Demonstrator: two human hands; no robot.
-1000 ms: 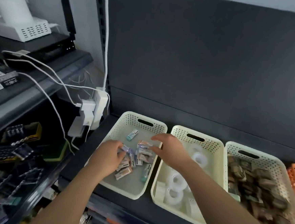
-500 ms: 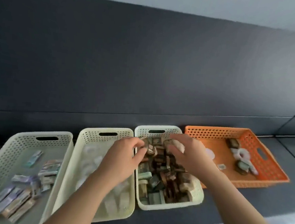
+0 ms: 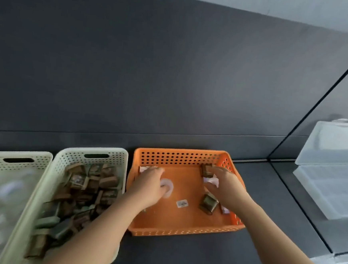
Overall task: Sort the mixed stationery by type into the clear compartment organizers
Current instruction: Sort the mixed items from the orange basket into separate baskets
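Three perforated baskets stand in a row on a dark shelf (image 3: 180, 257), and the orange basket (image 3: 173, 228) serves as the reference here. Both hands reach inside it.

The left hand (image 3: 150, 187) is at the orange basket's left half, fingers bent downward onto the near edge of a white tape ring (image 3: 167, 186) lying flat on the floor. Blur hides whether the ring is gripped or only touched. A pale card (image 3: 145, 168) lies in the back left corner, just beyond this hand.

The right hand (image 3: 226, 188) is at the orange basket's right half, thumb and fingers spread apart and holding nothing, with a crumpled white piece (image 3: 212, 180) between them. One brown packet (image 3: 206, 169) sits against the back wall, at the fingertips. A second brown packet (image 3: 208, 203) lies toward the front, just under the wrist. A small white label (image 3: 182, 203) lies near the middle of the floor.

Immediately left of the orange basket is a cream basket (image 3: 96, 150), piled with brown packets of the same kind. Further left, a second cream basket (image 3: 17, 155) holds pale, blurred contents. Well to the right of the orange basket stand two clear boxes (image 3: 332, 148), one above the other.
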